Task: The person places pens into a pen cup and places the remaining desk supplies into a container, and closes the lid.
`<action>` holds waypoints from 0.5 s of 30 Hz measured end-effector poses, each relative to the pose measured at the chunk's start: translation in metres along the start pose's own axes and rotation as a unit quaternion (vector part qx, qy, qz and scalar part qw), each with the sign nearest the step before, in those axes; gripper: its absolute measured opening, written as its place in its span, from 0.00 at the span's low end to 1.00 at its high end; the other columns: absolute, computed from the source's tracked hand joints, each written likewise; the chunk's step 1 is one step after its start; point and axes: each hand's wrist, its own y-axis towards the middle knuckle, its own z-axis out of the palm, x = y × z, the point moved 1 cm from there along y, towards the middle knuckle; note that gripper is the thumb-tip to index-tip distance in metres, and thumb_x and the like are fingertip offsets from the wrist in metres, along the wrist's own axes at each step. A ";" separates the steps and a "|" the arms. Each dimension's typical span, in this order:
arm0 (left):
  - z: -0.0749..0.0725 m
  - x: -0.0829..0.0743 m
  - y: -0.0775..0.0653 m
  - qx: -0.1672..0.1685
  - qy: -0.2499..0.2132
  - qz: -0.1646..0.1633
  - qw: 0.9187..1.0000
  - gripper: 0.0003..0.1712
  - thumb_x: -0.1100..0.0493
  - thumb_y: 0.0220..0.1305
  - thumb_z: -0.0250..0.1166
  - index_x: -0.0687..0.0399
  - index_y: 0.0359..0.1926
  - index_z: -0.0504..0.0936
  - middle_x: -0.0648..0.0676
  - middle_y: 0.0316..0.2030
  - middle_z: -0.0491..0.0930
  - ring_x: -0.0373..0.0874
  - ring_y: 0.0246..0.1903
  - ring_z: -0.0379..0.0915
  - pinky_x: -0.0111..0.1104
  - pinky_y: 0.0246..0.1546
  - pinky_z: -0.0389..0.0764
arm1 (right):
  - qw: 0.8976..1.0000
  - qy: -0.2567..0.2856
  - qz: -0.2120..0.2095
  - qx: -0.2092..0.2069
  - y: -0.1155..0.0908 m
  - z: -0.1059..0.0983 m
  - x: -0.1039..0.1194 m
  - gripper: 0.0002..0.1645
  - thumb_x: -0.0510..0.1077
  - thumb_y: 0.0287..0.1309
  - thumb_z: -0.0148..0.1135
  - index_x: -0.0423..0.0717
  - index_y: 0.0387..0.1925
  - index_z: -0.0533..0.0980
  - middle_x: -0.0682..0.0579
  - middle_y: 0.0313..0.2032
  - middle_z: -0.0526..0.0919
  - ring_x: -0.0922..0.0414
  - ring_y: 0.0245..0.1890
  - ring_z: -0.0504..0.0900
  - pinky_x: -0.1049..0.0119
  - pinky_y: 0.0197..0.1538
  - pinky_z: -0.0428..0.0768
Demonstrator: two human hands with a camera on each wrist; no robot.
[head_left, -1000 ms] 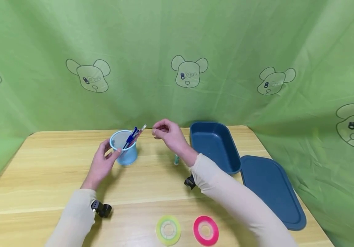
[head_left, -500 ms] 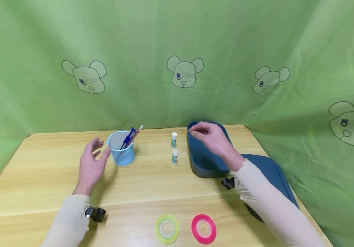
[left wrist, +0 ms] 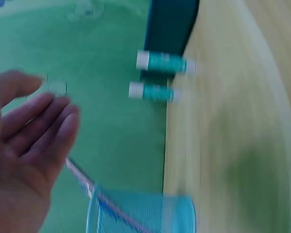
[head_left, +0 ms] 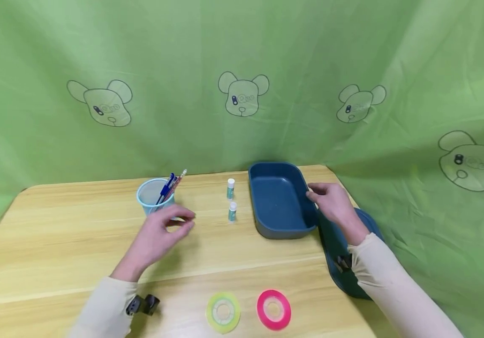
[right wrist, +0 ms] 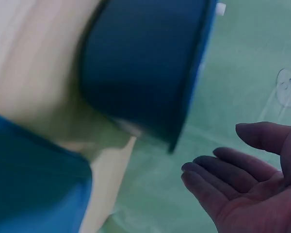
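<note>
**Right hand (head_left: 334, 205) over at the tray's far side, left hand (head_left: 157, 237) in front of the pen cup**

Largest of all is the green curtain (head_left: 183, 134), behind the wooden table (head_left: 77, 234). In the head view we see both sitting slightly farther left than half a second ago, everything on the table along with them.

The dark-blue tray (head_left: 277, 202) stands at the table's back right, with the flat blue lid (right wrist: 34, 184) beside it; we cannot tell whether they touch. Sleeve and right hand hide much of the lid, and the right wrist view cuts both pieces off.

The right hand, earlier above the tray's inside, is now by its right rim. Its fingers are loosely bent around nothing; the right wrist view shows a gap to the tray. The left hand has swung from the cup's left to its front right, fingers relaxed and holding nothing.

That hand hides the lower part of the light-blue cup (head_left: 146, 191), which the blurred left wrist view crops. Nearest us lie a yellow-green ring (head_left: 212, 312) and a pink ring (head_left: 263, 310). Two white-capped tubes (head_left: 232, 212) stand left of the tray, labels unreadable. Blue pens (head_left: 167, 188) and a pink stick (head_left: 177, 183) lean in the cup, lower ends hard to make out.
</note>
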 end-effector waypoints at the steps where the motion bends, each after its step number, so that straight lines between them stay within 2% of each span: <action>1: 0.005 -0.002 0.001 0.038 -0.006 -0.005 0.999 0.10 0.66 0.62 0.68 0.57 0.45 0.84 0.52 0.43 0.83 0.47 0.43 0.80 0.37 0.48 0.82 | 1.000 0.001 0.008 0.001 0.000 0.000 -0.004 0.26 0.43 0.70 0.55 0.30 0.62 0.71 0.33 0.58 0.75 0.39 0.55 0.77 0.46 0.55 0.77; 4: 0.022 -0.003 0.001 0.133 -0.032 -0.026 0.990 0.13 0.63 0.61 0.70 0.57 0.48 0.83 0.53 0.45 0.82 0.50 0.45 0.80 0.36 0.50 0.81 | 0.999 0.011 0.030 0.005 -0.001 0.001 -0.012 0.27 0.42 0.69 0.55 0.28 0.63 0.69 0.31 0.60 0.73 0.38 0.55 0.76 0.45 0.57 0.76; 7: 0.038 0.000 0.000 0.202 -0.048 -0.044 0.977 0.17 0.61 0.60 0.71 0.60 0.49 0.82 0.55 0.47 0.81 0.53 0.46 0.79 0.36 0.51 0.80 | 0.999 0.019 0.042 0.005 -0.001 0.002 -0.018 0.28 0.41 0.68 0.55 0.26 0.63 0.68 0.30 0.60 0.72 0.37 0.57 0.75 0.46 0.59 0.75; 10: 0.050 0.004 -0.004 0.251 -0.050 -0.072 0.964 0.20 0.59 0.58 0.73 0.62 0.50 0.82 0.56 0.47 0.81 0.54 0.46 0.79 0.38 0.51 0.81 | 0.999 0.024 0.044 0.007 -0.001 0.003 -0.022 0.27 0.40 0.68 0.55 0.25 0.62 0.69 0.29 0.59 0.73 0.37 0.59 0.72 0.46 0.61 0.73; 13: 0.060 0.006 -0.009 0.291 -0.045 -0.101 0.950 0.21 0.59 0.55 0.75 0.62 0.50 0.82 0.54 0.45 0.82 0.51 0.44 0.79 0.37 0.48 0.81 | 0.999 0.023 0.042 0.014 -0.002 0.005 -0.024 0.27 0.40 0.67 0.56 0.25 0.61 0.69 0.29 0.59 0.73 0.36 0.62 0.68 0.46 0.63 0.71; 15: 0.065 0.006 -0.013 0.313 -0.038 -0.101 0.944 0.20 0.60 0.54 0.76 0.60 0.47 0.83 0.52 0.42 0.82 0.48 0.41 0.79 0.33 0.44 0.82 | 0.998 0.024 0.044 0.022 -0.003 0.007 -0.025 0.27 0.40 0.67 0.57 0.25 0.61 0.70 0.30 0.59 0.72 0.36 0.63 0.67 0.46 0.63 0.70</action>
